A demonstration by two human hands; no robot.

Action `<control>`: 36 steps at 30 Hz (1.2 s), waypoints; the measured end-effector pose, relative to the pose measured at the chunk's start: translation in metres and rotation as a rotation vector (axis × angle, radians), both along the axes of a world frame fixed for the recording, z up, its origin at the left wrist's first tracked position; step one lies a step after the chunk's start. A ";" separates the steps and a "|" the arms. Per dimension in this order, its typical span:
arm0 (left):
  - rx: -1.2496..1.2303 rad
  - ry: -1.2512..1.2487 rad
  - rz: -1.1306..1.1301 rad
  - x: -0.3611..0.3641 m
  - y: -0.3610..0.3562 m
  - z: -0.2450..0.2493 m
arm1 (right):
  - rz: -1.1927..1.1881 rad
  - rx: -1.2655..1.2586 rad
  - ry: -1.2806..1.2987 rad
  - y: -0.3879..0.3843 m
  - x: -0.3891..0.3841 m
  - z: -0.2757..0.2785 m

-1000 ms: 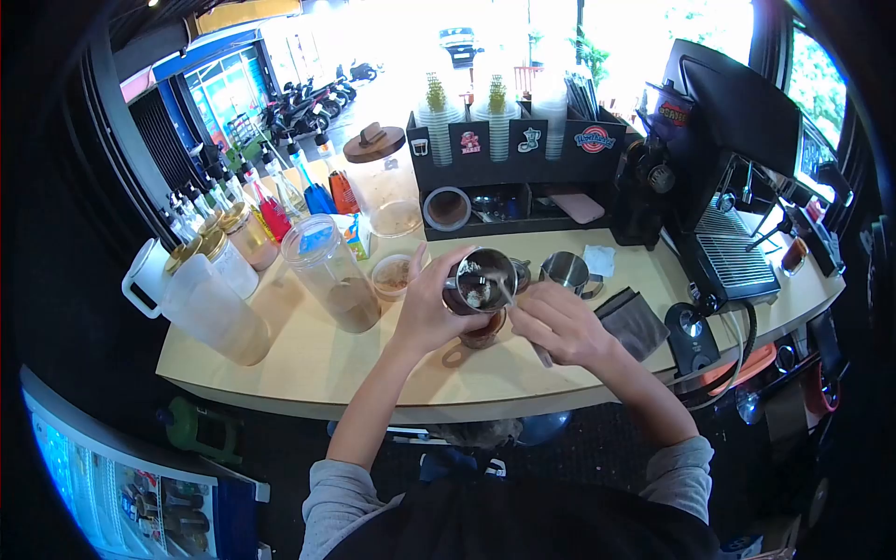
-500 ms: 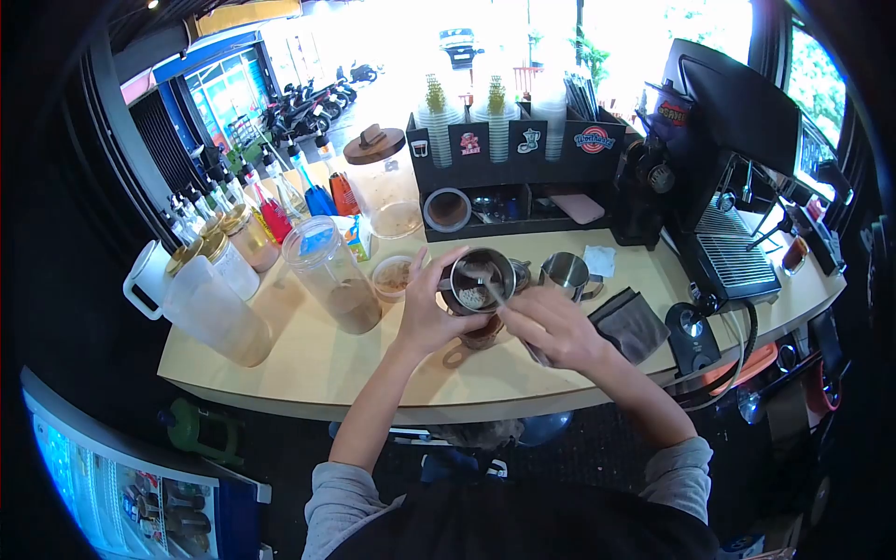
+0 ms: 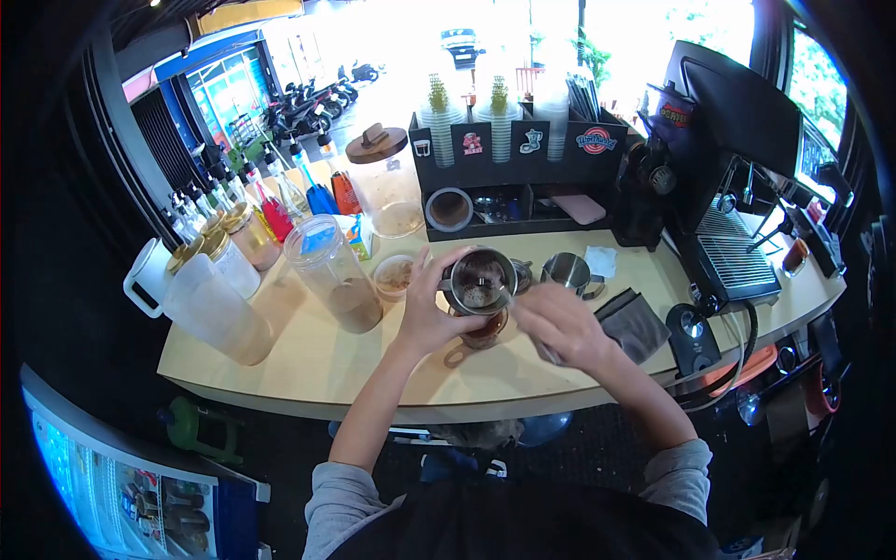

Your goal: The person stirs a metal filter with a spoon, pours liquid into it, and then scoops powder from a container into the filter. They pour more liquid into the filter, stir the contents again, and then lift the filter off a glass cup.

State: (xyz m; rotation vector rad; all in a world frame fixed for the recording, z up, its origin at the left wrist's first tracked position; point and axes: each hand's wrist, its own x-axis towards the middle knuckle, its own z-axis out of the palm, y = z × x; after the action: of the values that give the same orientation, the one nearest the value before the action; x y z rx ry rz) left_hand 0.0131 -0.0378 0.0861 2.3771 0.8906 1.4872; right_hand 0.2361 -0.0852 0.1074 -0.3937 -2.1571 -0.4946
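My left hand (image 3: 434,303) is wrapped round a metal milk pitcher (image 3: 457,297), tilted so its mouth faces me. Brown liquid with pale foam shows inside. Directly beneath it, a glass (image 3: 483,338) with brown contents stands on the counter, partly covered by the pitcher. My right hand (image 3: 560,327), smeared by motion, is closed at the pitcher's right side on a thin spoon (image 3: 507,297); the spoon's lower end is blurred. Just behind my right hand stands a second metal pitcher (image 3: 565,273). A small bowl (image 3: 394,275) of brown bits sits left of my left hand.
Left on the counter (image 3: 308,373) are a clear jar of brown powder (image 3: 350,303), a plastic jug (image 3: 215,313) and several pump bottles. A black cup organizer (image 3: 518,177) stands behind. To the right lie a dark cloth (image 3: 633,327), a scale (image 3: 693,331) and an espresso machine (image 3: 733,271).
My right hand has shifted slightly right and up, drawing the spoon toward the pitcher's right rim. The pitcher in my left hand stays nearly in place.
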 end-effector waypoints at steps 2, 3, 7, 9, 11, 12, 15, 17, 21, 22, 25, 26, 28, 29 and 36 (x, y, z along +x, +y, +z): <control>0.011 -0.012 -0.012 0.000 0.003 -0.003 | 0.054 -0.009 -0.026 -0.001 0.000 0.000; 0.019 -0.021 -0.025 -0.001 0.004 -0.004 | 0.031 -0.032 -0.008 0.001 0.002 0.001; 0.012 -0.008 -0.047 -0.005 0.005 0.001 | 0.059 -0.134 0.087 0.004 0.002 -0.002; -0.022 0.004 -0.081 -0.007 0.006 0.001 | 0.061 -0.143 0.085 0.001 0.001 0.003; -0.040 0.008 -0.102 -0.008 0.007 0.002 | 0.063 -0.164 0.083 -0.002 0.001 0.007; -0.055 0.012 -0.121 -0.009 0.006 0.003 | 0.027 -0.197 0.128 0.000 0.002 0.006; -0.073 0.016 -0.140 -0.011 0.005 0.007 | 0.099 -0.342 0.213 -0.002 -0.001 0.005; -0.064 0.021 -0.144 -0.012 0.005 0.007 | 0.151 -0.386 0.232 -0.005 -0.004 0.010; -0.072 0.037 -0.163 -0.011 0.003 0.012 | 0.185 -0.630 0.314 -0.003 0.000 0.014; -0.072 0.037 -0.163 -0.012 0.004 0.012 | 0.240 -0.824 0.352 -0.002 0.002 0.015; -0.075 0.068 -0.181 -0.013 0.005 0.013 | 0.335 -1.098 0.375 -0.001 0.006 0.022; -0.066 0.088 -0.160 -0.014 0.006 0.012 | 0.335 -1.099 0.376 0.000 0.008 0.026; -0.056 0.108 -0.138 -0.015 0.006 0.013 | 0.256 -1.148 0.304 0.005 0.014 0.036; -0.078 0.115 -0.141 -0.015 0.006 0.014 | 0.257 -1.148 0.303 0.006 0.014 0.042; -0.038 0.144 -0.141 -0.015 0.008 0.012 | 0.107 -0.800 -0.027 0.003 0.009 0.059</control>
State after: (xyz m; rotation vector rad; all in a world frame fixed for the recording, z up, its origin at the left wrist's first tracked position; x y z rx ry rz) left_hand -0.0020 -0.0297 0.0983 2.4875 0.7555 1.2498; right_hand 0.2447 -0.0819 0.1666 -0.6934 -2.3145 0.4562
